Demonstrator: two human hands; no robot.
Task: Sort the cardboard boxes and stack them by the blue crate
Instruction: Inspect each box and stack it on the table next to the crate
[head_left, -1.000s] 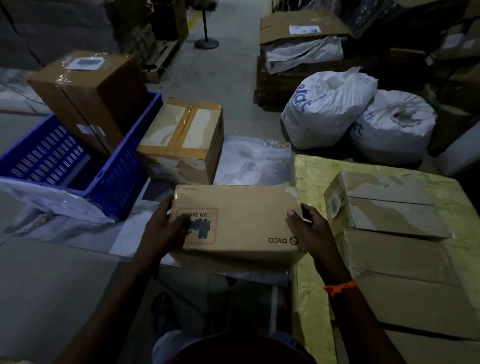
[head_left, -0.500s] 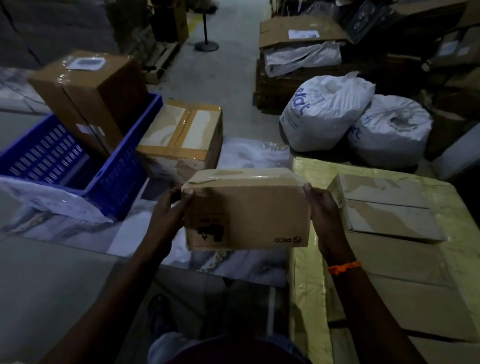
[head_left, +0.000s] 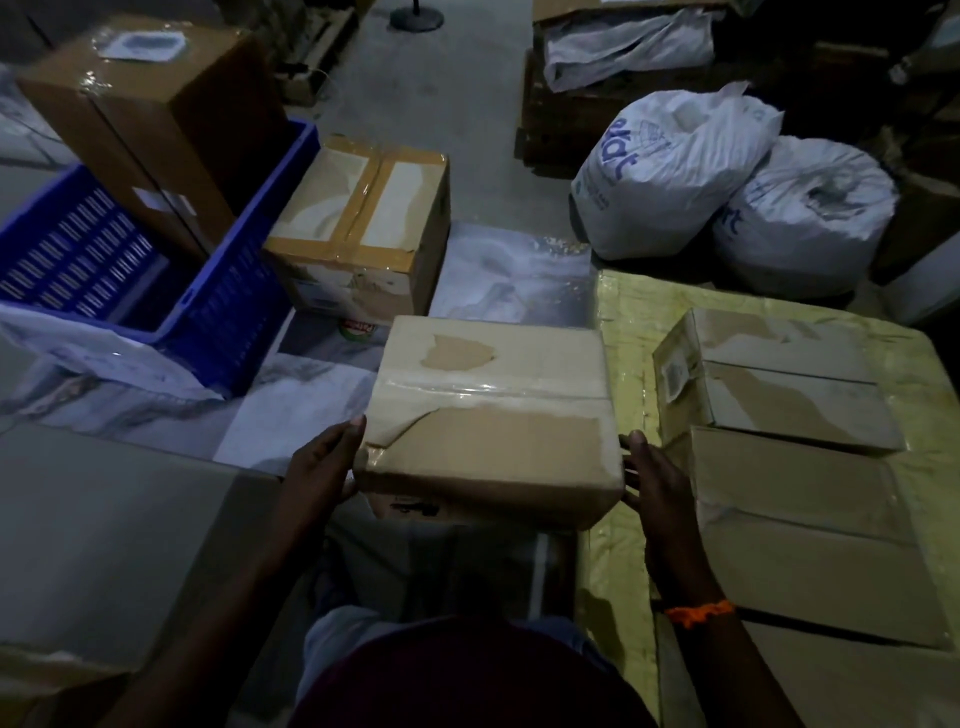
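Note:
I hold a taped cardboard box (head_left: 491, 410) between both hands in front of me, its torn taped face turned up. My left hand (head_left: 324, 462) grips its left side with the thumb on the top edge. My right hand (head_left: 652, 480) presses flat against its right side. The blue crate (head_left: 244, 249) stands at the left with a tall brown box (head_left: 150, 119) leaning inside it. A taped box (head_left: 363, 223) sits on the floor just right of the crate. Another small box (head_left: 779, 374) lies on the yellow-wrapped pile (head_left: 623, 322) at my right.
Two white tied sacks (head_left: 670, 166) (head_left: 810, 208) lie at the back right. Plastic sheeting (head_left: 514, 270) covers the floor ahead. A flat grey carton (head_left: 104, 530) lies at my left. Stacked boxes and a pallet (head_left: 571, 104) stand behind, with a post base (head_left: 415, 21) in the aisle.
The box has been rolled over in my hands: the printed face went down toward me and the taped face now shows on top. My hands shifted lower on its sides.

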